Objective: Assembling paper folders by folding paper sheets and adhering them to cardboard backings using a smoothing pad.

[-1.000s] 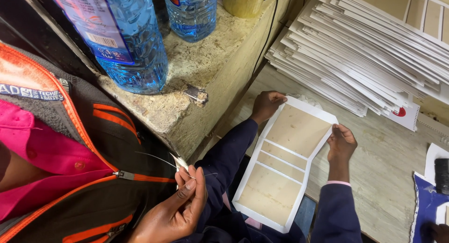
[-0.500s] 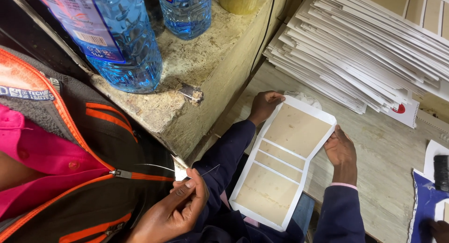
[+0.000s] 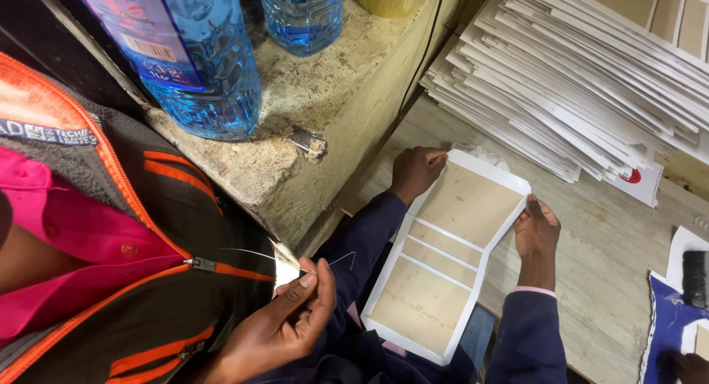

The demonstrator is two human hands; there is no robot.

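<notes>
Head view: the right hand (image 3: 284, 326) sits low in the frame, close against the wearer's orange-and-grey jacket (image 3: 140, 199). Thumb and forefinger are pinched shut on a fine thread (image 3: 255, 255) and a small white scrap (image 3: 284, 272). The thread runs from the pinch towards the jacket's zip (image 3: 199, 264), and a short end sticks out on the other side. The left hand is out of sight.

How far things stand is hard to judge. The thread is in hand, but I cannot tell whether it is fixed to anything.

Beside the wearer, a co-worker in navy sleeves holds a white card frame (image 3: 461, 207) with tan panels. One hand (image 3: 413, 170) is at its top corner and the other hand (image 3: 537, 229) is on its right edge. The frame is bent along its creases. To its upper right lies a fanned stack (image 3: 591, 81) of similar flat cards, so by the look of it most are untouched.

The surface is a pale wooden table (image 3: 605, 258). A rough stone ledge (image 3: 317, 96) rises beside it and carries two blue water bottles (image 3: 199, 66), with a black cable (image 3: 421, 52) hanging down its side. At the right edge lie a blue sheet (image 3: 668, 325) and a black brush (image 3: 694, 277). The room looks cramped and workaday.
</notes>
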